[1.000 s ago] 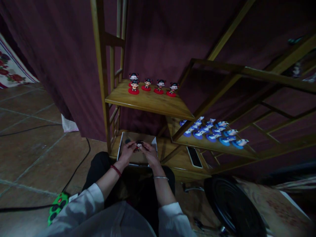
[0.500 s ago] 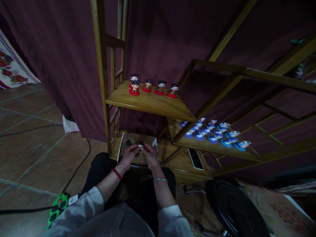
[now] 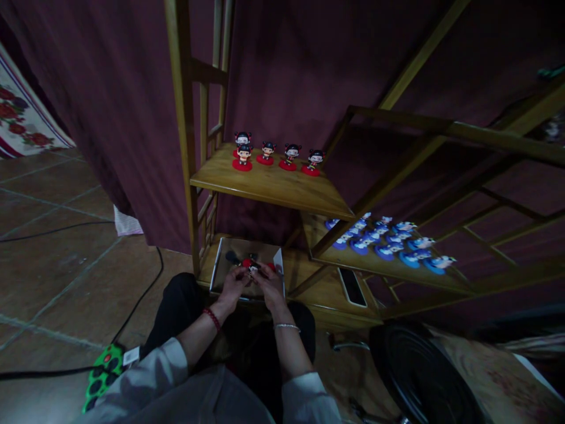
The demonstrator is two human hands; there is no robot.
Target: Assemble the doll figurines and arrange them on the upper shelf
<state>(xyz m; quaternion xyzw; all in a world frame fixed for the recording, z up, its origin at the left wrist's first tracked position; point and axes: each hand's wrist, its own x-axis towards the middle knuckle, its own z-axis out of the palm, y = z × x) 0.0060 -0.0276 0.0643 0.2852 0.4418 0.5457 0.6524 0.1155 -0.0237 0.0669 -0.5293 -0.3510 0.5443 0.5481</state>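
Both of my hands come together over a shallow box on the lowest shelf. Between their fingertips is a small black-haired figurine. My left hand pinches it from the left, a red beaded bracelet on the wrist. From the other side my right hand closes on it, with a pale bangle below. Red parts show just behind the fingers, partly covered, and a dark object lies in the box's left side. Most of the figurine's body is hidden by my fingers.
Several similar figurines on red bases stand on the shelf above. Rows of blue-and-white figurines fill a shelf to the right. A phone lies at lower right, near a black round stool. A green power strip is on the floor.
The figurine has dropped slightly lower and tilted between my hands. Red parts in the box behind my fingers are now visible. The view has shifted a little.
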